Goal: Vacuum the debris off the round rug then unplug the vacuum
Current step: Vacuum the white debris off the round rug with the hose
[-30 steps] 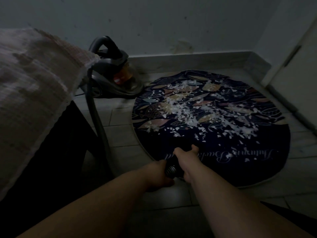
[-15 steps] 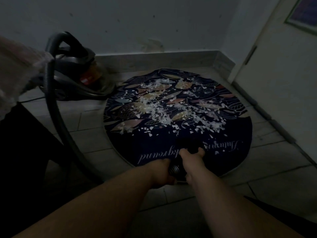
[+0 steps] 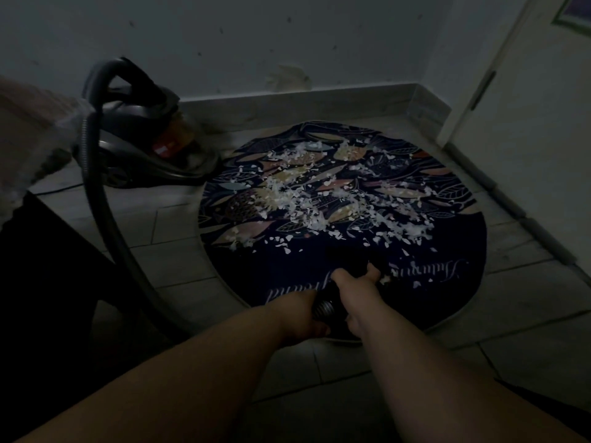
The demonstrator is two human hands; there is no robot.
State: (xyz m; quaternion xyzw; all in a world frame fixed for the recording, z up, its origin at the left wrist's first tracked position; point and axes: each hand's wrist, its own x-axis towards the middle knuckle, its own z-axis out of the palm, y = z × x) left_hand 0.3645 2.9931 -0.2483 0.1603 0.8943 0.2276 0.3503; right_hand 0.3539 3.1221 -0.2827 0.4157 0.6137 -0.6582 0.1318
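Edging hose [image 3: 323, 306] farther onto rug [image 3: 303, 263]

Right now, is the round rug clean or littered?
Littered: white debris lies scattered across the middle of the round rug.

a dim home room: tiled floor [image 3: 179, 225], skirting [image 3: 319, 102] at twelve o'clock, door [image 3: 531, 139] at two, canister vacuum [image 3: 144, 145] at ten.
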